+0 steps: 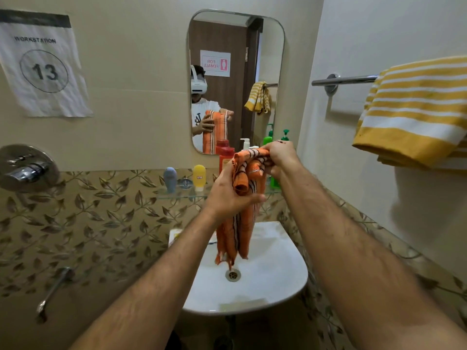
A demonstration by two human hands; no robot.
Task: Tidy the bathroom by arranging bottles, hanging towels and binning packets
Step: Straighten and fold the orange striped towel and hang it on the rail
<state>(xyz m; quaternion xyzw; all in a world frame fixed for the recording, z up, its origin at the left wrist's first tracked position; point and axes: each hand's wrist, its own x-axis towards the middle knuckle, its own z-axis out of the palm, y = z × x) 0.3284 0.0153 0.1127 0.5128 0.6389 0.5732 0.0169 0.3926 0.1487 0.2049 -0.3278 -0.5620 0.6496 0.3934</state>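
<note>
Head view. The person is standing at the sink [252, 299], holding an orange striped towel [242, 223] bunched above the basin; its frayed lower end is dangling just over the drain [232, 275].

Step in hand, as judged: gathering and straightening the towel for hanging. The rail [346, 79] on the right wall is already carrying a yellow striped towel [414, 114], draped toward its right end, leaving bare bar at the left end near the wall bracket. Doing this well likely means shaking the bunch out, finding two corners, folding lengthwise, and laying it over the bare left stretch so both halves are hanging evenly, keeping the tail out of the basin.

Left hand [228, 193]: fingers curling round the towel's middle, gripping the gathered folds from the left side.

Right hand [280, 155]: fingers closing tight over the towel's top edge, pinching the crumpled upper end, held higher than the left.

Behind the hands, bottles are standing along the glass shelf [177, 197]: a grey-blue tube [170, 179], a yellow tube [199, 176], a red bottle [226, 155], partly hidden.
</note>
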